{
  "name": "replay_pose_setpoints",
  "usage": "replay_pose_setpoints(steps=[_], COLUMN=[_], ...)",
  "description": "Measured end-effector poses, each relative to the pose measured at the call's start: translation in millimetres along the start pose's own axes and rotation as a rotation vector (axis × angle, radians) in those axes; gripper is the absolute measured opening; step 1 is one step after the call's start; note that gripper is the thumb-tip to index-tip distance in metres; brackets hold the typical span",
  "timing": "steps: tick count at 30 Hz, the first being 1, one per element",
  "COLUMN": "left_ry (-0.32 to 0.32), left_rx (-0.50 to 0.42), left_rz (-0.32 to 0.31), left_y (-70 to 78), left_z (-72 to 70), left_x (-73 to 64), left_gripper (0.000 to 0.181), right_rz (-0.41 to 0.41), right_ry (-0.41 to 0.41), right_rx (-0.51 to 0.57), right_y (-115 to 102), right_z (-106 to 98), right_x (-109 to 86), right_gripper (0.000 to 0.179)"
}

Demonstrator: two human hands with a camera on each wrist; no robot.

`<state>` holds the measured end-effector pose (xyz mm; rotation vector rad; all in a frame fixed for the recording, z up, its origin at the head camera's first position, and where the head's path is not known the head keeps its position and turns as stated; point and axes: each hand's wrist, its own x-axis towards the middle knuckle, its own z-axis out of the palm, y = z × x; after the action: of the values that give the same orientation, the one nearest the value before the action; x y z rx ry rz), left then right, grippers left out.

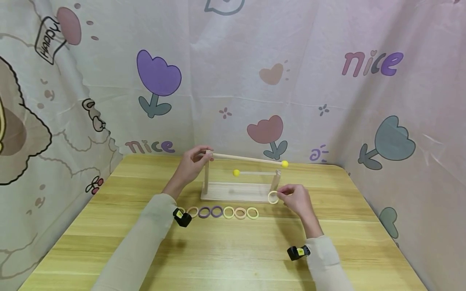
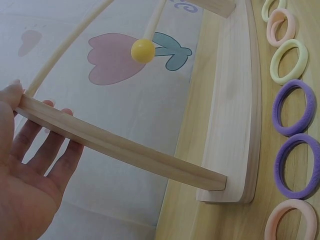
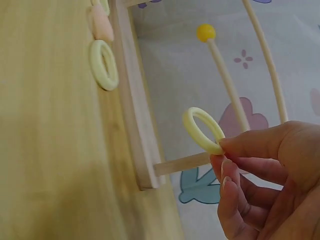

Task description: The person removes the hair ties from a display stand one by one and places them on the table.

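Note:
A wooden stand has a flat base (image 1: 236,192), a left post (image 2: 125,145) and a shorter right post (image 1: 275,182). Each post carries a sideways rod, the upper rod (image 1: 247,158) and the lower rod (image 1: 256,173), tipped with a yellow ball. My left hand (image 1: 194,161) grips the top of the left post, thumb on one side and fingers behind. Near the right post, my right hand (image 1: 296,199) pinches a pale yellow hair tie (image 3: 196,136) between thumb and fingertips, held up off the table.
In front of the base, several hair ties lie in a row on the wooden table (image 1: 233,254), among them a purple hair tie (image 2: 277,110), a peach hair tie (image 2: 270,30) and a pale yellow hair tie (image 3: 95,67). A printed curtain (image 1: 225,72) hangs behind the table.

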<state>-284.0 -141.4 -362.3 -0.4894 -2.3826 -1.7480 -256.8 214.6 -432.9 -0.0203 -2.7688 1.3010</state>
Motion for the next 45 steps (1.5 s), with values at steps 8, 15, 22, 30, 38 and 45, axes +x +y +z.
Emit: replay_pose_setpoints(steps=[8, 15, 22, 30, 38, 45], left_ry=[-0.003, -0.001, 0.004, -0.003, 0.01, 0.018], left_rx=[0.0, 0.009, 0.012, 0.015, 0.024, 0.023], left_rz=[-0.004, 0.002, 0.001, 0.021, 0.041, 0.067], left_y=[-0.2, -1.4, -0.7, 0.1, -27.0, -32.5], left_z=[0.8, 0.5, 0.6, 0.5, 0.5, -0.9], left_x=[0.1, 0.6, 1.0, -0.7, 10.7, 11.9], left_gripper=[0.031, 0.03, 0.03, 0.03, 0.03, 0.03], right_rz=[-0.002, -0.047, -0.048, -0.017, -0.003, -0.023], right_ry=[-0.003, -0.011, -0.038, -0.073, -0.102, -0.132], right_rx=[-0.002, -0.042, -0.068, -0.061, -0.038, -0.005], right_y=[2.8, 8.7, 9.6, 12.5, 16.2, 20.1], right_z=[15.0, 26.2, 30.8, 33.3, 33.4, 35.5], right_x=[-0.9, -2.5, -3.4, -3.6, -2.9, -1.2], right_gripper=[0.007, 0.004, 0.005, 0.004, 0.005, 0.006])
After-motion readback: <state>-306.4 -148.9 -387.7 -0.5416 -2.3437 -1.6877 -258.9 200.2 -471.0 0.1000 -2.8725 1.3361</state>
